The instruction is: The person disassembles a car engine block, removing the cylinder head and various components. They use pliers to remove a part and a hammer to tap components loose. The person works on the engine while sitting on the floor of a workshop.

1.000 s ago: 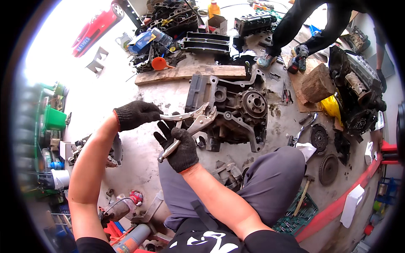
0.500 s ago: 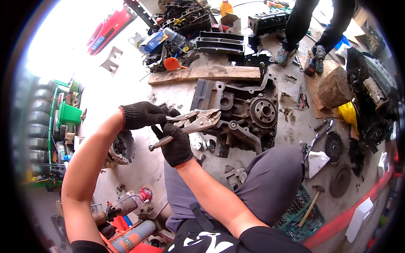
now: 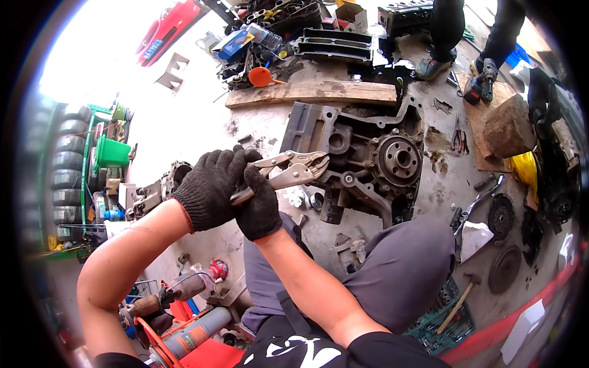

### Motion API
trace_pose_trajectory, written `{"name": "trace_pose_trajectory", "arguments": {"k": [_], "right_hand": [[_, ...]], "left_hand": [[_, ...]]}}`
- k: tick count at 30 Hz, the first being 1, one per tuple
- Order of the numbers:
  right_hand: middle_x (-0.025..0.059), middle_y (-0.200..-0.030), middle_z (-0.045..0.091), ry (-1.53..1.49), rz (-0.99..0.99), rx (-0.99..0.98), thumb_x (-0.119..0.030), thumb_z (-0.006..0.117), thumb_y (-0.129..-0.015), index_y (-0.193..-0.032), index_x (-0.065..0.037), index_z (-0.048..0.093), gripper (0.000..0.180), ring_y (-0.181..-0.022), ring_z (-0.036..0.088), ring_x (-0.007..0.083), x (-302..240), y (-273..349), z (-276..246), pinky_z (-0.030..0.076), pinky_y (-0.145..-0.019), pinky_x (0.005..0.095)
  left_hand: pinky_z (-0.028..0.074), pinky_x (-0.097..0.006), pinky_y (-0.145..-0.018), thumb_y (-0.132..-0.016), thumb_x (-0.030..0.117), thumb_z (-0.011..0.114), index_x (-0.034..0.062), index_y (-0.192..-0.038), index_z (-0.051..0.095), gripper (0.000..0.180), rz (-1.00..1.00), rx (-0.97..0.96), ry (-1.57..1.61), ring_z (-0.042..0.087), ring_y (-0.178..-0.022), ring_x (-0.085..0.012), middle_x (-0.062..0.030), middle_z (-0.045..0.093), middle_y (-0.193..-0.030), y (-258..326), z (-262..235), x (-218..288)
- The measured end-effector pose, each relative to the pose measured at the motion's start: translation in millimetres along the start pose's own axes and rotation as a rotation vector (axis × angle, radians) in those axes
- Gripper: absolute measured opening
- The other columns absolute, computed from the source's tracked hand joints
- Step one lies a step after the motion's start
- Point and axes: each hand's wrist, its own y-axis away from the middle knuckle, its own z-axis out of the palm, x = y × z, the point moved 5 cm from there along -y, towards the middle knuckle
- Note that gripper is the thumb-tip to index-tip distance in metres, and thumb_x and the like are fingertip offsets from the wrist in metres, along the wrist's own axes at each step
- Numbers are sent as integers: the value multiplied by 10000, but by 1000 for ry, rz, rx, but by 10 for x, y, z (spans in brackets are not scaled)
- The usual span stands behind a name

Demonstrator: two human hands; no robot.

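Observation:
Both of my hands wear dark knitted gloves and grip a pair of metal locking pliers (image 3: 299, 173). The right hand (image 3: 261, 208) wraps the handles from below. My left hand (image 3: 211, 189) is closed over the rear end of the handles, against the right hand, and its fingertips are partly hidden. The plier jaws point right, over the left part of a grey engine block (image 3: 351, 146) on the floor; whether they touch it I cannot tell. On the block's right side is a round bolted hub (image 3: 401, 158).
Behind the block lies a wooden plank (image 3: 313, 93), with an orange funnel (image 3: 260, 76) near it. A person's legs (image 3: 446, 30) stand at the back right, beside a cordless drill (image 3: 485, 83). A hammer (image 3: 457, 306) lies on a green socket set (image 3: 435, 337) by my knee.
My left hand has moved down and closed over the rear end of the plier handles. The pliers stay in my right hand. The whole view has shifted slightly.

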Motion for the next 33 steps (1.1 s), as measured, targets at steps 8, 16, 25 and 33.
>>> {"name": "trace_pose_trajectory", "arguments": {"k": [8, 16, 25, 33], "right_hand": [[117, -1360, 591, -201, -44, 28, -76, 583, -893, -1259, -73, 579, 367, -1280, 542, 291, -146, -48, 65, 407, -1133, 464], [142, -1293, 621, -174, -33, 136, -124, 600, -916, -1178, -58, 608, 270, -1202, 578, 296, -128, -50, -15, 439, -1089, 455], [169, -1106, 674, -122, -85, 135, -243, 580, -948, -1031, -5, 665, 266, -1066, 625, 292, -113, -110, 17, 472, -1020, 438], [172, -1130, 680, -4, -164, 104, -194, 598, -948, -1088, -15, 649, 233, -1137, 610, 310, -201, -121, 116, 453, -1069, 462]], "left_hand": [[419, -496, -922, -809, 270, 716, 11, -1413, 417, 722, -111, 199, 14, 527, -1049, -396, -207, 543, -1122, -12, 195, -21], [416, -488, -793, -768, 255, 733, 24, -1235, 536, 557, -77, 177, 43, 560, -877, -376, -160, 583, -948, -39, 318, -129], [461, -499, -769, -762, 207, 721, 42, -1252, 536, 550, -19, 177, 27, 593, -859, -388, -168, 595, -979, -42, 194, -58], [477, -476, -845, -780, 250, 737, 43, -1231, 555, 528, -161, 293, 83, 600, -961, -382, -175, 613, -1042, 39, 252, -115]]}}
